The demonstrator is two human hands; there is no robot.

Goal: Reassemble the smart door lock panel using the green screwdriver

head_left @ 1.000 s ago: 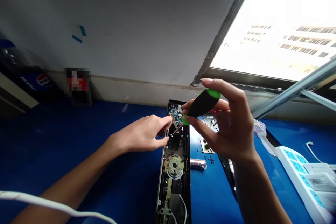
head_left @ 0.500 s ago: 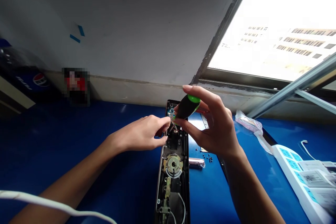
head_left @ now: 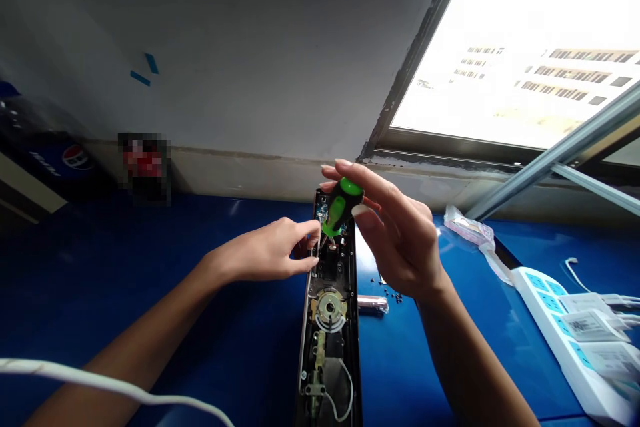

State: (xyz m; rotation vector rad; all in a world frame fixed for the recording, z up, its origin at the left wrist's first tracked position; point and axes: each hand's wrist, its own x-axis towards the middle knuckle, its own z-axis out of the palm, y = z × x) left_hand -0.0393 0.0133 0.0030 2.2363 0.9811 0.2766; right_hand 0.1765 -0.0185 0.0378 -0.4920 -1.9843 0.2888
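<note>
A long, narrow black device housing (head_left: 330, 347) lies open on the blue table, showing a round metal mechanism (head_left: 331, 307), wires and, at its far end, a circuit board partly covered by the hands. My right hand (head_left: 400, 233) has thumb and fingers round the green-and-black handle of a short screwdriver (head_left: 342, 205), which leans over the far part of the housing; its tip is hidden. At the housing's left rim, my left hand (head_left: 270, 250) is closed with curled fingers, and what they hold is hidden.
Right of the housing are small dark screws (head_left: 393, 295) and a pinkish wrapped cylinder (head_left: 373, 305). A white power strip (head_left: 545, 327) with plugged-in adapters stands farther right, near a plastic bag (head_left: 467, 227). A white cable (head_left: 120, 390) crosses the lower left.
My right hand has shifted slightly left, and the screwdriver handle now stands more upright, with the fingers rearranged on it. The left hand stays at the rim. The whole view has moved a little.
</note>
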